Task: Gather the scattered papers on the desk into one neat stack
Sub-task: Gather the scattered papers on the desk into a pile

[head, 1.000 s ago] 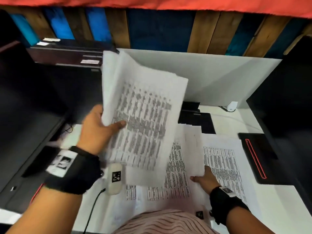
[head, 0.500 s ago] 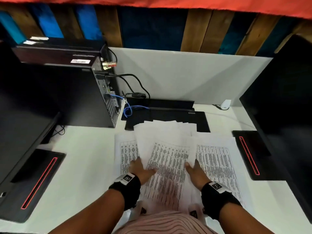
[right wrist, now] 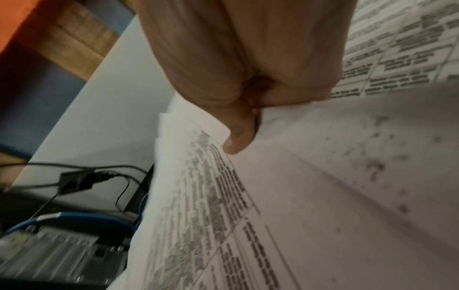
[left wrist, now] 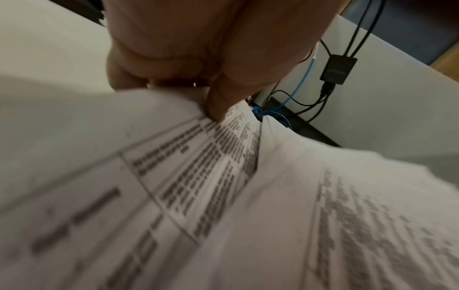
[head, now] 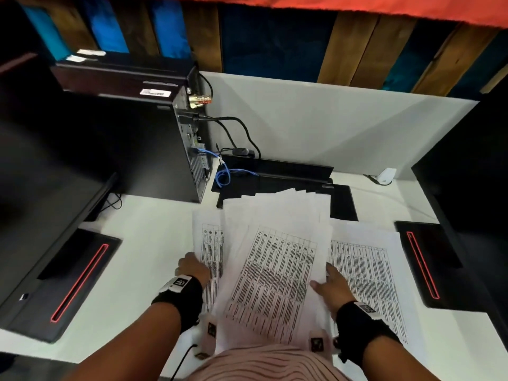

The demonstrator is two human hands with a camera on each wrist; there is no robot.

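Note:
Printed white papers lie fanned out on the white desk (head: 137,243): a middle pile (head: 272,276), a sheet sticking out at its left (head: 211,243) and another at its right (head: 365,273). My left hand (head: 192,266) is at the left sheet's edge. In the left wrist view that hand (left wrist: 188,86) pinches the paper (left wrist: 174,176), thumb on top and fingers curled below. My right hand (head: 328,283) is at the middle pile's right edge. The right wrist view shows it (right wrist: 258,109) gripping the sheets (right wrist: 298,196), thumb on top.
A black computer tower (head: 137,144) with cables (head: 225,174) stands at the back left. A flat black device (head: 341,199) lies just behind the papers. Monitor bases with red lines sit at the left (head: 68,281) and right (head: 423,265). A white partition (head: 330,127) closes the back.
One second ago my left hand held a bundle of sheets up in the air. The bundle now lies on the middle pile, and both hands have taken hold at its sides.

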